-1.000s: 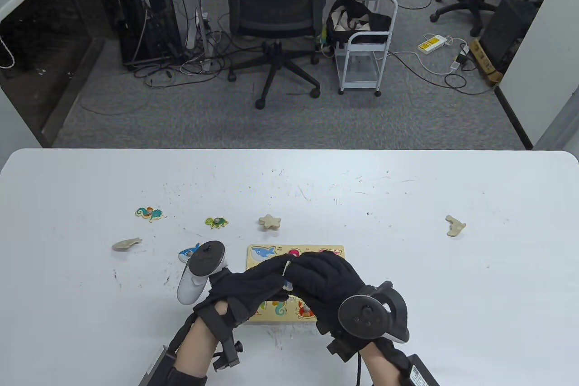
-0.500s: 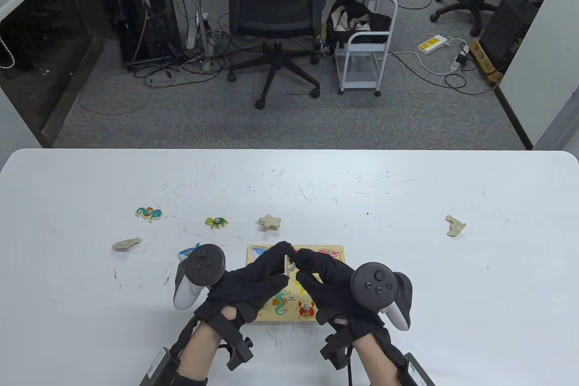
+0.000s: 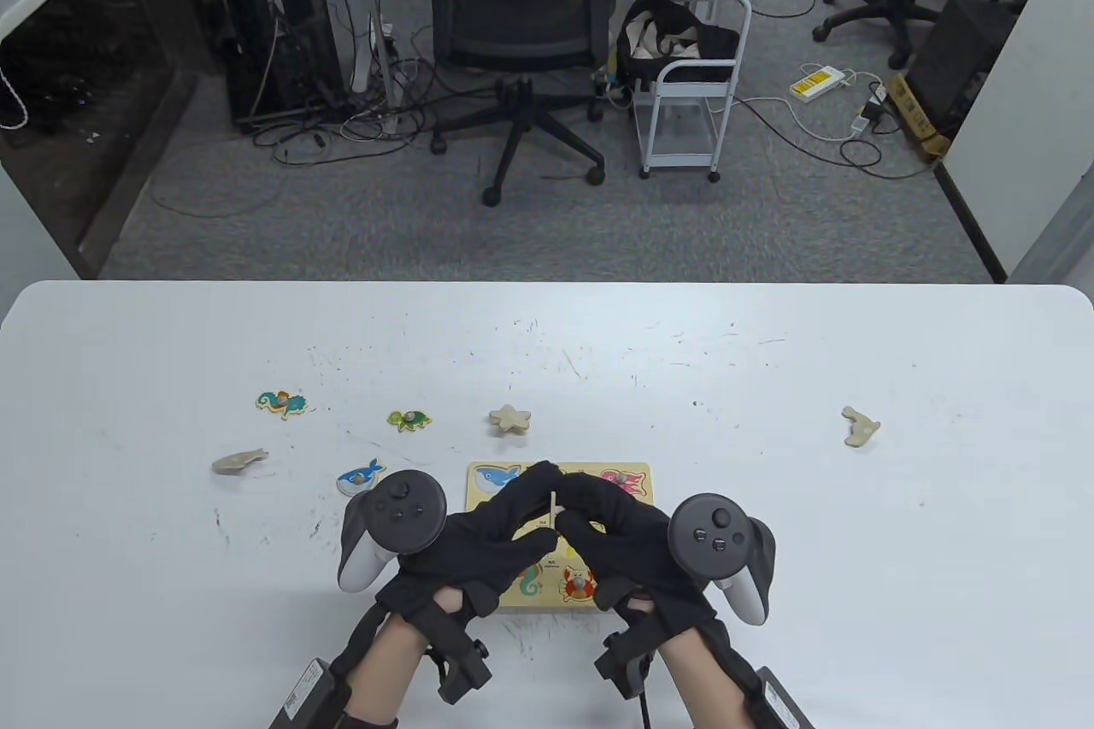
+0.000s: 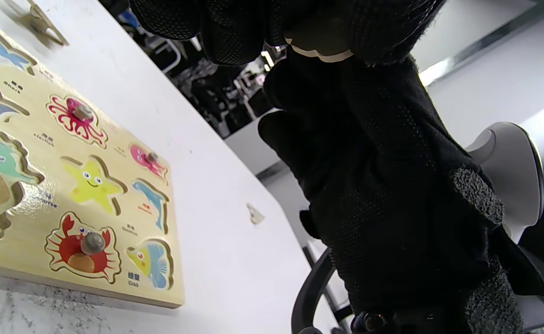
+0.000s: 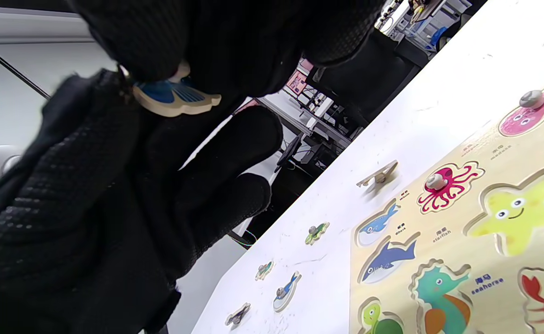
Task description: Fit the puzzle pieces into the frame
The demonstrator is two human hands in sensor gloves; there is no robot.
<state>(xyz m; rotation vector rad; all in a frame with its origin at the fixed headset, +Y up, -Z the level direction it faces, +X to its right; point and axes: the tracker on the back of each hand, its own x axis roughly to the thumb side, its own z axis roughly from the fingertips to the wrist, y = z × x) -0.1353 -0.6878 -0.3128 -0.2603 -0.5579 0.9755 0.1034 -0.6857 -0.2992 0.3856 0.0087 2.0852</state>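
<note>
The wooden puzzle frame (image 3: 568,470) lies flat on the white table, partly under my hands. It also shows in the left wrist view (image 4: 26,243) and the right wrist view (image 5: 481,148). An octopus (image 3: 622,479) and a crab (image 3: 579,584) sit in their slots; several slots are bare. My left hand (image 3: 534,500) and right hand (image 3: 579,504) meet above the frame. Both pinch one thin piece (image 3: 554,507), seen edge-on. The right wrist view shows its blue painted face (image 5: 174,95); the left wrist view shows only its pale edge (image 4: 318,52).
Loose pieces lie on the table beyond the frame: a blue whale (image 3: 359,476), a green turtle (image 3: 409,420), a teal seahorse (image 3: 281,402), a face-down starfish (image 3: 511,418), a face-down piece at left (image 3: 239,461) and another far right (image 3: 860,426).
My hands were overlapped low over the frame. They have drawn apart and rolled so both trackers face up, and the piece now stands edge-on between the fingertips.
</note>
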